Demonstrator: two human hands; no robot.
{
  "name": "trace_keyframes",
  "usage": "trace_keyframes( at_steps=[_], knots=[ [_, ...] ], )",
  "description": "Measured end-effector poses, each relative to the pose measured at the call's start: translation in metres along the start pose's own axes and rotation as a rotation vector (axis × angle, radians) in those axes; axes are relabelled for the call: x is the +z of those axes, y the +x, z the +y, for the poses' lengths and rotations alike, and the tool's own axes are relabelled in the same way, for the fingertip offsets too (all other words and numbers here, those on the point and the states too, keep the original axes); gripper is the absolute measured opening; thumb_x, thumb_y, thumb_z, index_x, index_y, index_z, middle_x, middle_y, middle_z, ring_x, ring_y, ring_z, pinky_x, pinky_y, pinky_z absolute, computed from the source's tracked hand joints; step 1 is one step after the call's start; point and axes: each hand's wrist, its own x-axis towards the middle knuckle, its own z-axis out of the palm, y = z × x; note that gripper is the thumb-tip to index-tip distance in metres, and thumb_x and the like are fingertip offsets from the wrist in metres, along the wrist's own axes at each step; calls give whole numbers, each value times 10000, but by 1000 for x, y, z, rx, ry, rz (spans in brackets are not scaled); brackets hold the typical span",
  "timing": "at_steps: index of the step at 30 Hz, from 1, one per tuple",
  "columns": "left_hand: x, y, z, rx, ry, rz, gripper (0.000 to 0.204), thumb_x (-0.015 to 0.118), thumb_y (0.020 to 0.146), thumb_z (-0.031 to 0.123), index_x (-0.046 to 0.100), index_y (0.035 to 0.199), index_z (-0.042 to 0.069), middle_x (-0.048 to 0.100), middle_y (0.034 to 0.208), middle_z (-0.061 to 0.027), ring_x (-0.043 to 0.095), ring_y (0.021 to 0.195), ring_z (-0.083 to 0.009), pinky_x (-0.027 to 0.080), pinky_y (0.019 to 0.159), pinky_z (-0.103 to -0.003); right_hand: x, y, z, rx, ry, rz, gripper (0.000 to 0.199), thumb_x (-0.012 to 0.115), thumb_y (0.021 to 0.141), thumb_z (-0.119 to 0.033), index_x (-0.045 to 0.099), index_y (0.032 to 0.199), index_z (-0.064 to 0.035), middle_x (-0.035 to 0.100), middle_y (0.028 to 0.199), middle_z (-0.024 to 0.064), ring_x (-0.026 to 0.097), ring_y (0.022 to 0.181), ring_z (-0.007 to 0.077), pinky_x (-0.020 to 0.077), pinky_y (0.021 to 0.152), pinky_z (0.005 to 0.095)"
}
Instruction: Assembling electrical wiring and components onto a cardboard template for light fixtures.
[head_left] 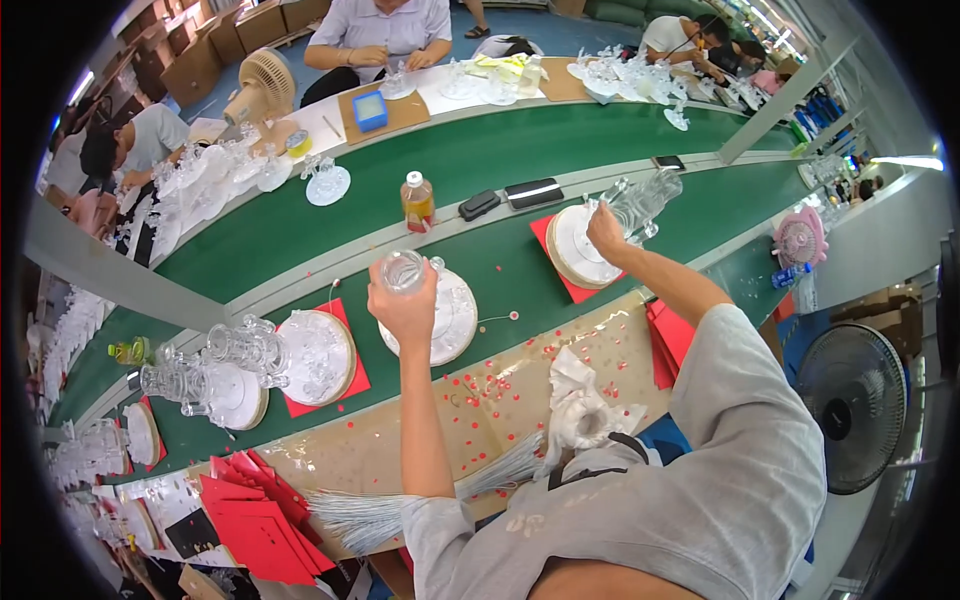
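Note:
My left hand (402, 312) is closed around a clear, open-topped cylindrical piece (403, 270). It stands over the left part of a round white disc (455, 318) with a wood-coloured rim. Farther right, my right arm reaches out and my right hand (606, 235) is closed on a clear piece with several tube-like parts (645, 203). That piece leans to the right above another round white disc (572, 250), which lies on a red square card (540, 228). My right fingertips are partly hidden.
More discs bearing clear pieces (245, 348) line the green belt (385, 375) to my left. A drink bottle (417, 202) and black cases (533, 193) stand beyond. Wires (370, 515), red cards (260, 530) and white cloth (580, 405) lie nearby. Co-workers (380, 35) sit opposite. A fan (853, 408) stands right.

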Motion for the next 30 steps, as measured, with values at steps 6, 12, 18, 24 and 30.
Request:
trace_keyframes(
  at_steps=[6,12,18,24,30],
  knots=[
    [-63,-12,83,216,-271,-10,392,819,745,-5,628,1086,-14,722,939,-140,708,835,-214,581,808,-337,-35,13,-34,-25,212,16,219,610,920,-228,806,995,-166,735,1103,73,634,1137,284,259,1180,584],
    [-171,-8,126,-16,-847,217,332,640,869,208,612,1109,-20,671,1025,-153,647,1036,-316,510,953,-492,-141,-83,-57,-259,2067,-104,580,569,996,-506,637,1351,-52,651,1330,158,572,1289,307,353,1175,506],
    [-156,-84,140,-563,-1389,383,386,591,849,298,602,1068,-19,660,1021,-188,643,975,-334,511,954,-498,-130,-207,-84,-67,2729,508,575,504,1056,-411,487,1482,-26,567,1434,126,559,1286,248,393,1153,403],
    [-45,-219,132,-1188,-1750,59,488,631,887,439,628,1133,18,637,1155,-193,593,1134,-344,493,988,-510,-77,-372,-7,601,3031,382,497,427,1102,-345,481,1482,-30,582,1401,101,569,1240,181,407,1115,334],
    [23,-383,130,-1756,-1281,-228,567,436,1029,529,531,1397,108,601,1361,-112,572,1230,-344,430,1091,-528,-24,-425,12,814,2421,217,403,522,1071,-240,571,1389,4,679,1215,80,623,1086,130,490,960,275]
  ],
)
